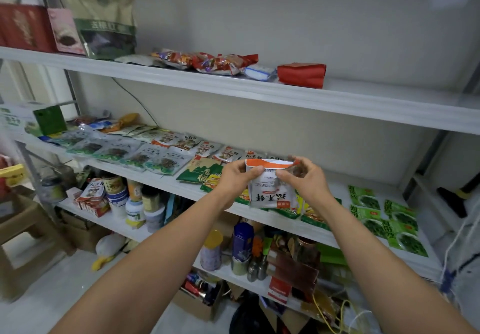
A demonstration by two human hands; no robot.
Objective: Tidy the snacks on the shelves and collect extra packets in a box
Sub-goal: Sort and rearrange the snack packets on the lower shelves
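bare left grip (235, 177), bare right grip (307, 179), bare forearms (161, 250)

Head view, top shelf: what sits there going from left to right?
Dark red box → pink packet → tall tan-and-green bag → flat grey pouch → red-and-purple snack packets → white-and-blue packet → red packet.

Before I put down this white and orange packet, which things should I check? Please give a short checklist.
1. Grip: left hand and right hand both pinch the top of the white and orange plastic packet: ok.
2. Packet sealed: cannot tell.
3. Matching white and orange packets lie in a row on the white middle shelf: ok.
4. Bare spot on that shelf, right of the hands: ok.
5. Brown cardboard box low at the left is the collection box: cannot tell.
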